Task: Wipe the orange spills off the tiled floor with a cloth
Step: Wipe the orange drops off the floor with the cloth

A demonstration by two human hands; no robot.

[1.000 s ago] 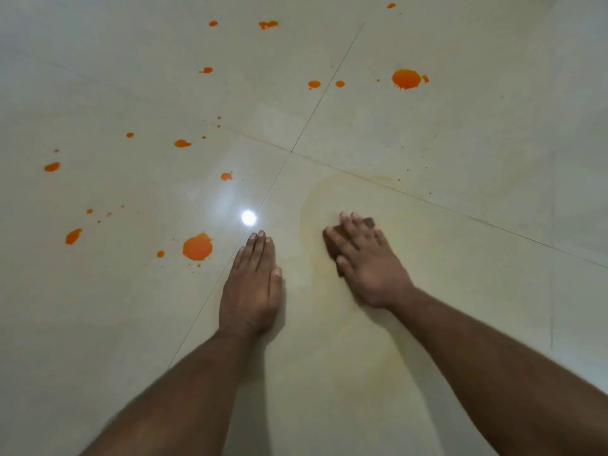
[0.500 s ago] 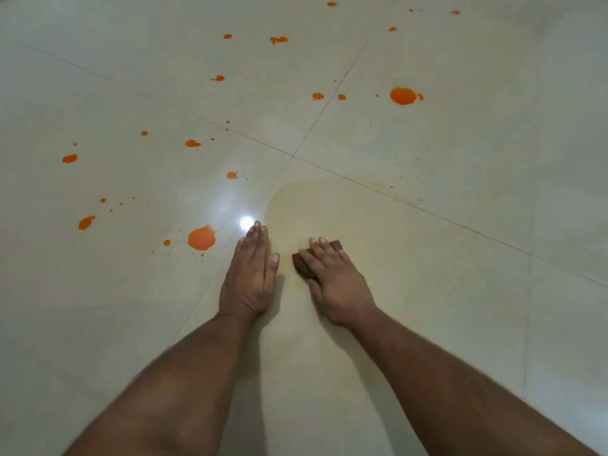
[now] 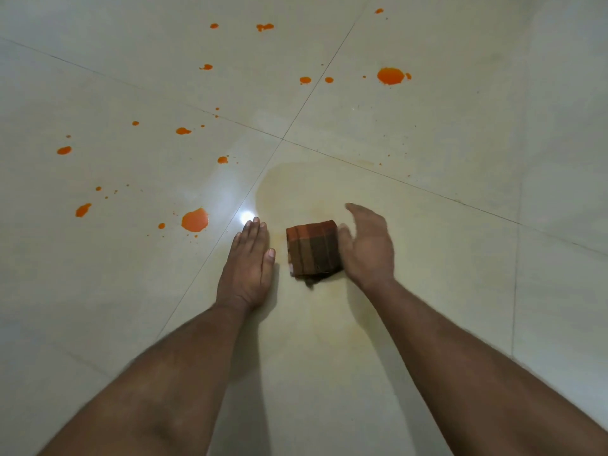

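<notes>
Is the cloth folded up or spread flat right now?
Folded. The cloth is a compact, thick square block with layered edges on the tiled floor, beside the right hand.
</notes>
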